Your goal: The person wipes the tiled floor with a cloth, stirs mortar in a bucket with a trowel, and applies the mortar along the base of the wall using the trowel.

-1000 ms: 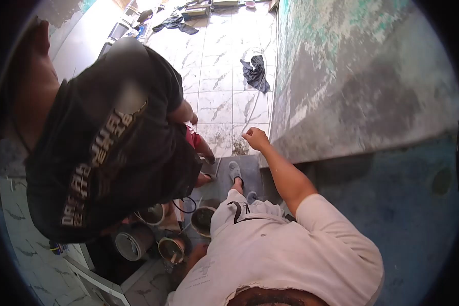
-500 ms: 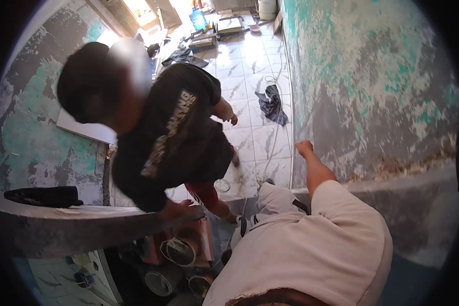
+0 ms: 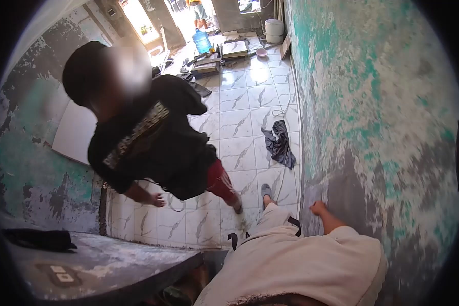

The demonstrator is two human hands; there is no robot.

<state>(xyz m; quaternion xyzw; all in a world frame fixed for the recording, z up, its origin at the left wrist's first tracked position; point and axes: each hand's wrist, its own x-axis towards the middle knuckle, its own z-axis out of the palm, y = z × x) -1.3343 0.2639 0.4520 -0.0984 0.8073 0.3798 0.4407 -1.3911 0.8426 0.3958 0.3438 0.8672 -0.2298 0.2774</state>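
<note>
The wearer's right hand (image 3: 318,208) hangs with fingers curled, just beside a rough grey wall with peeling green paint (image 3: 341,102); I cannot tell whether it is clenched or grasping anything. The left hand is out of view. Ahead, a crumpled dark-grey cloth (image 3: 279,145) lies near the wall on white, grey-veined floor tiles (image 3: 237,125). At left is a person in a black printed shirt (image 3: 148,137).

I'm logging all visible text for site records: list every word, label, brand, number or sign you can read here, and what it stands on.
No text can be read with certainty.
Co-worker's black shirt: light lettering runs across it, too blurred to quote.
Blue water jug: too small to tell whether it bears a label.
</note>
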